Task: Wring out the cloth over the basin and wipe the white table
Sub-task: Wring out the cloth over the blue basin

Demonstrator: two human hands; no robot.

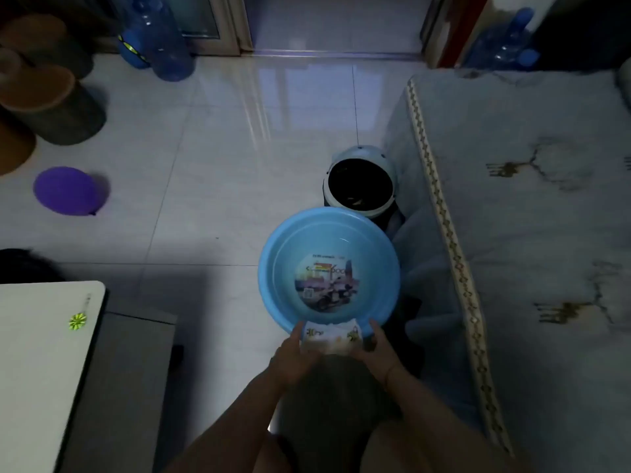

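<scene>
White cloth (330,339) between both hands, over basin (273,268) rim

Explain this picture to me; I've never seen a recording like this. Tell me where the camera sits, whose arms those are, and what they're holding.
The camera is worn on a person's head, looking forward and down, so the arms belong to the wearer. The left hand and right hand grip opposite ends of a small printed cloth, held over the near rim of a blue basin on the tiled floor. The white table stands lower left with a small green pinwheel on it. Beyond the basin is a dark-lined bin; a purple balloon lies left.
</scene>
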